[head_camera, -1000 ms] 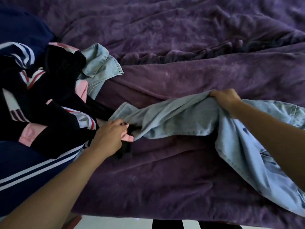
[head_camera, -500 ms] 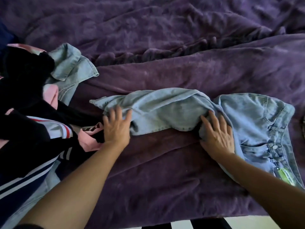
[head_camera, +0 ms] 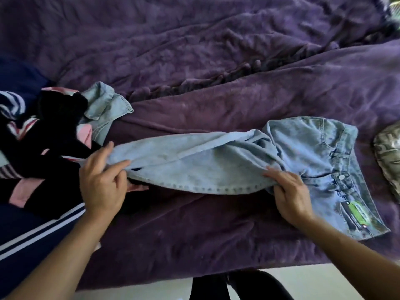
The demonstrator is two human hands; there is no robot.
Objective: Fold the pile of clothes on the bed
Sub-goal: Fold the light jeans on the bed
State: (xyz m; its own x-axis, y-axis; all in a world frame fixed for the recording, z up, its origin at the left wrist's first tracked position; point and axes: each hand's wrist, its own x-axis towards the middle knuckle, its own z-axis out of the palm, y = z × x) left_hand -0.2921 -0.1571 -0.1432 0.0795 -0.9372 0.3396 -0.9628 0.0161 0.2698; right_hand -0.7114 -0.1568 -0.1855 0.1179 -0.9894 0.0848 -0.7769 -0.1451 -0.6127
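The rumpled purple plush blanket (head_camera: pixel 216 61) covers the whole bed and is my working surface. On its left side lies the heap of unfolded clothes (head_camera: pixel 49 152), black, navy-striped and pink pieces tangled together, with a second pale denim garment (head_camera: pixel 106 107) poking out at its far edge. The light-blue denim jeans (head_camera: pixel 216 165) stretch across the middle of the blanket, waistband to the right and legs running left until the hem end touches the heap. At the right edge sits a shiny patterned object (head_camera: pixel 388 156) I cannot identify, apart from the jeans. The left hand (head_camera: pixel 101 180) pinches the leg near its hem between thumb and fingers. The right hand (head_camera: pixel 290 191) grasps the near seam by the crotch, fingers curled under the cloth. I judge this the straightening step, with the fold itself not yet made. The upper leg is twisted and bunched near the seat, so I would draw it taut between both hands and line its seam over the lower leg. I would then lay it down flat before releasing, keeping the hem clear of the heap so that no pink cloth drags along. The green tag (head_camera: pixel 355 210) and metal button (head_camera: pixel 341 177) face up and mark the front.
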